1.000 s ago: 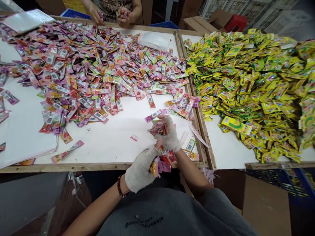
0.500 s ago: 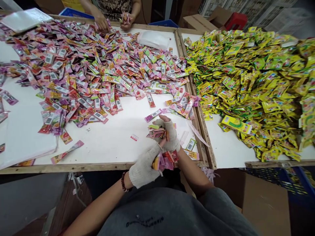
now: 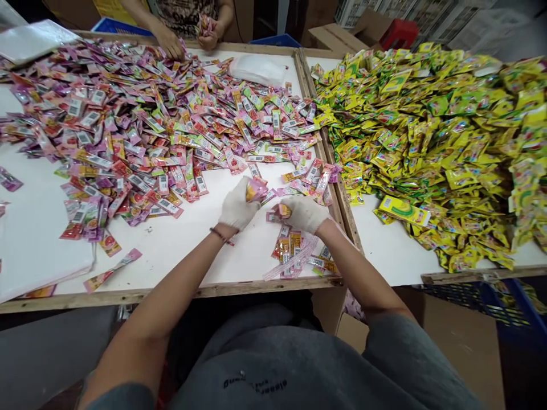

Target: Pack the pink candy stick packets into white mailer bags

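Note:
My left hand (image 3: 240,205), in a white glove that leaves the fingers bare, is closed around a few pink and purple stick sachets (image 3: 257,190) just above the white table. To its right, my gloved right hand (image 3: 305,213) grips a small bunch of sachets (image 3: 282,211), their ends poking out toward the left hand. Below the right hand lie several loose orange and red sachets (image 3: 294,242), with a pink-printed clear strip (image 3: 299,257) across them. A big heap of mixed sachets (image 3: 141,125) spreads out beyond the left hand.
Right of a wooden divider (image 3: 327,136) is a heap of yellow packets (image 3: 410,131). Clear plastic bags (image 3: 43,245) lie at the left, another stack (image 3: 258,69) at the back. Across the table, a co-worker's hands (image 3: 171,44) handle sachets. Wood edges the table front (image 3: 171,293).
My hands have parted and moved forward from the table's front edge, each with sachets in it. Several sachets and the strip now lie near the front edge below my right hand.

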Tool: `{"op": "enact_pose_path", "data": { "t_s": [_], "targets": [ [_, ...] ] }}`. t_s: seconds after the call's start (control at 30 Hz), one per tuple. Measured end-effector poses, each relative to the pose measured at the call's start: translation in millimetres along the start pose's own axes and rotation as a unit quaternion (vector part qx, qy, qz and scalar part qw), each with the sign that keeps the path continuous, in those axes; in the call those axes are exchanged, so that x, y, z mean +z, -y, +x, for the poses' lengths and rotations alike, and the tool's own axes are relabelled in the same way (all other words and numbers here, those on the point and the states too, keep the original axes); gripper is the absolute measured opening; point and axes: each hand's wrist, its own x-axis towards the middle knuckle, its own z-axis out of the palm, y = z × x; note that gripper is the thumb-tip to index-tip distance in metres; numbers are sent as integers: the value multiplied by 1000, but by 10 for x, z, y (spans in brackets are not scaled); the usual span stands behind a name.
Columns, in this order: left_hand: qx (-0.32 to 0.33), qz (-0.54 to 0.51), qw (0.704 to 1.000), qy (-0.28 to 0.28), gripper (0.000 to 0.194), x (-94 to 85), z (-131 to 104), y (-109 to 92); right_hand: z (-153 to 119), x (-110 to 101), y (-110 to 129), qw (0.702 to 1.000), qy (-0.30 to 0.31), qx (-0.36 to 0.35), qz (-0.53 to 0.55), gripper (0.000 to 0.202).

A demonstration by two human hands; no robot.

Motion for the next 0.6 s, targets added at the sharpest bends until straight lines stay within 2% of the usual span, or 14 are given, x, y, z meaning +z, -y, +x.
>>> {"op": "enact_pose_path", "data": {
  "t_s": [0.1, 0.17, 0.23, 0.33, 0.4, 0.47, 0.53, 0.6],
  "targets": [
    [-15, 136, 988, 64, 49, 247, 395, -138, 150, 40, 184, 990, 79, -10, -117, 34],
    [-16, 202, 974, 104, 48, 364, 504, -124, 195, 56, 208, 986, 90, -24, -142, 38],
    [-16, 203, 974, 103, 46, 388, 510, -11, 200, 64, 145, 987, 89, -26, -134, 37],
    [-30, 37, 998, 35, 41, 276, 377, 271, 184, 88, -23, 997, 63, -6, -40, 29],
    [-66, -139, 988, -23, 34, 188, 223, 436, 204, 139, -79, 996, 15, 18, 87, 27],
    [-118, -296, 946, -58, 29, 154, 54, 520, 259, 238, -7, 966, -43, 51, 248, 30],
    [-150, -393, 904, -74, 34, 189, -95, 518, 331, 387, 209, 902, -88, 66, 417, 40],
    [-147, -444, 881, -76, 41, 249, -209, 465, 391, 565, 512, 826, -107, 30, 553, 60]
  ]
}}
